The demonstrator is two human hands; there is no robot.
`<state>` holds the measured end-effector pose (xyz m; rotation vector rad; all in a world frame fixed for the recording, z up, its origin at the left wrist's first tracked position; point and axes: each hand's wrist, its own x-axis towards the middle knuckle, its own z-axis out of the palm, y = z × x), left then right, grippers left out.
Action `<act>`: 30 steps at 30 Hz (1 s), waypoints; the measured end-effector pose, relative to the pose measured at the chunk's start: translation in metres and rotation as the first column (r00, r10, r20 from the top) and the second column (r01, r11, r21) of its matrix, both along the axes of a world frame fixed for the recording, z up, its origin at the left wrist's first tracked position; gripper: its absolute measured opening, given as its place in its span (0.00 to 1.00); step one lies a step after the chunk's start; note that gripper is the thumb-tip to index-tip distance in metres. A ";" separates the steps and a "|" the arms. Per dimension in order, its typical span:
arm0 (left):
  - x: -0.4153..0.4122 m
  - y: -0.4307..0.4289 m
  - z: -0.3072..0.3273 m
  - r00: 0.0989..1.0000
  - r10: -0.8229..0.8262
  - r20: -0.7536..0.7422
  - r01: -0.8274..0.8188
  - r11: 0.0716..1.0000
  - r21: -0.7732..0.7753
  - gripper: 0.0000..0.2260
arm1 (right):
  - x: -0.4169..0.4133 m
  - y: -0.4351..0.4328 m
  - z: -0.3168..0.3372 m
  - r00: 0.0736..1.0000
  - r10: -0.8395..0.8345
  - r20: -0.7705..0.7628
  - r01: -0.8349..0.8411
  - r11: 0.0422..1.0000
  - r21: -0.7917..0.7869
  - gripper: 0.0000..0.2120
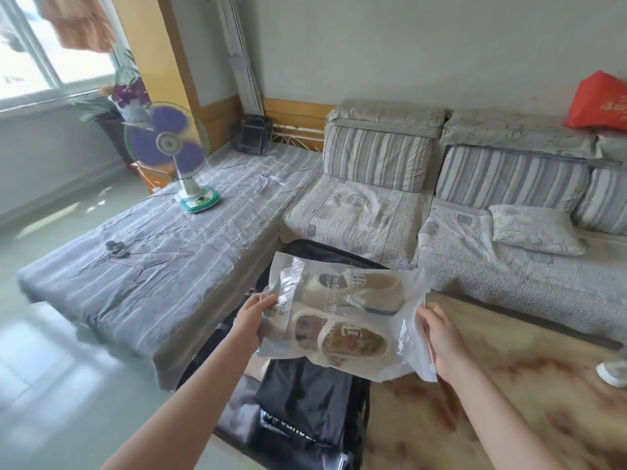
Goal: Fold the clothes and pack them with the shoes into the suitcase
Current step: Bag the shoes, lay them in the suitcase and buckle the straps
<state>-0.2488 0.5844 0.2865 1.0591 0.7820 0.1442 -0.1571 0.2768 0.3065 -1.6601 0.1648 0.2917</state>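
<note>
I take the open black suitcase [305, 401] on the floor as my landmark; its far half is mostly hidden behind what I hold, and its near end runs out of the bottom of the view. Beyond it stands the grey sofa [441, 215], cut off at the right edge, and to the suitcase's left the striped grey daybed [142, 252] carries an electric fan [166, 144] and a wire hanger [149, 262]. Inside the suitcase lies dark folded clothing [302, 398], though I cannot tell which garments, and white lettering at its near edge is too blurred to read. Directly above the suitcase I hold a clear plastic bag [339, 320] with a pair of cream shoes [342, 313] inside, partly masked by print on the plastic. My left hand [252, 317] pinches the bag's left edge; my right hand [441, 340] grips its right edge, fingertips hidden behind the plastic.
</note>
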 end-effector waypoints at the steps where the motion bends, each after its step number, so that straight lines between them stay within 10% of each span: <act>1: -0.005 0.010 -0.008 1.000 -0.007 -0.021 0.008 1.000 0.009 0.03 | -0.004 0.011 -0.011 1.000 0.006 -0.022 -0.006 1.000 -0.002 0.10; 30: -0.040 0.181 -0.278 0.901 -0.171 -0.398 0.259 0.949 0.178 0.08 | -0.080 0.175 -0.271 0.972 -0.131 -0.195 -0.005 0.818 -0.576 0.06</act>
